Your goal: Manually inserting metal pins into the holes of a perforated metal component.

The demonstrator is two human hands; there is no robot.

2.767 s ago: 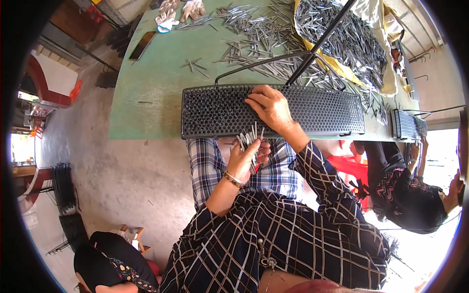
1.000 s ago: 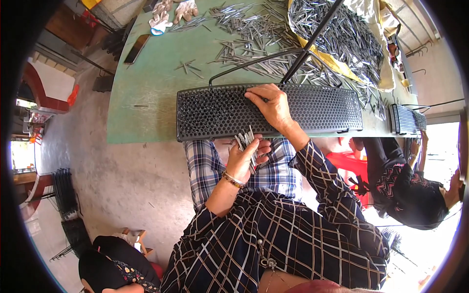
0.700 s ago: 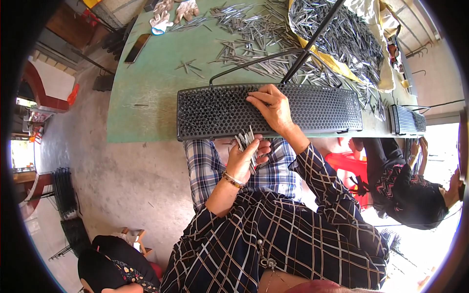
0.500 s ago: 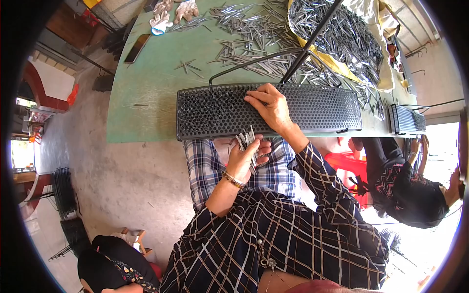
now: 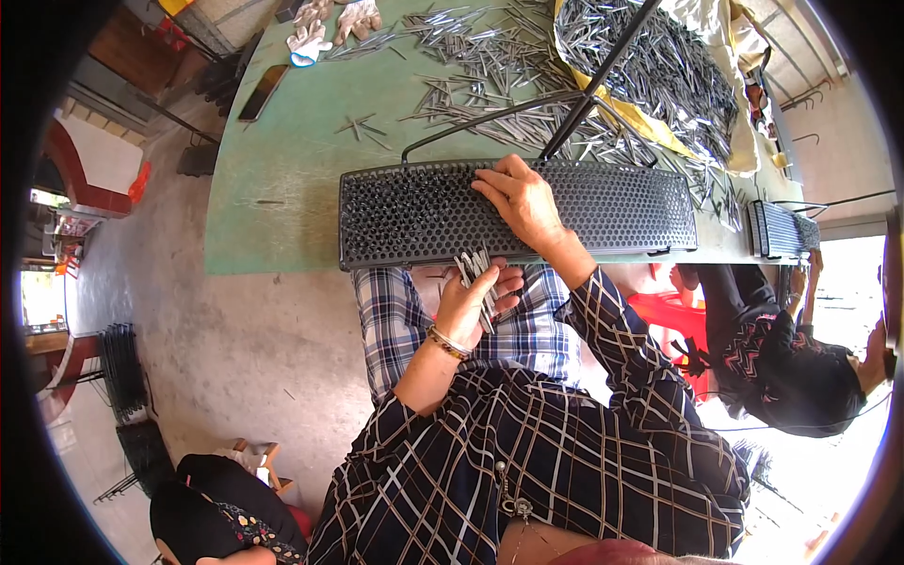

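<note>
Grey slender rods (image 5: pixel 476 266) sit bunched in the left hand (image 5: pixel 467 308), its grip curled closed around them just beside a long black perforated rack (image 5: pixel 617 209). The right hand (image 5: pixel 527 207) is over the rack's middle, thumb and fingertips drawn together; whether they pinch a rod cannot be told. The rack lies along the near edge of the green counter (image 5: pixel 282 165).

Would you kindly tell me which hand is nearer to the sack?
Right: the right hand is at the panel, left and nearside of the sack; the left hand is farther, by the panel's near edge.
</note>
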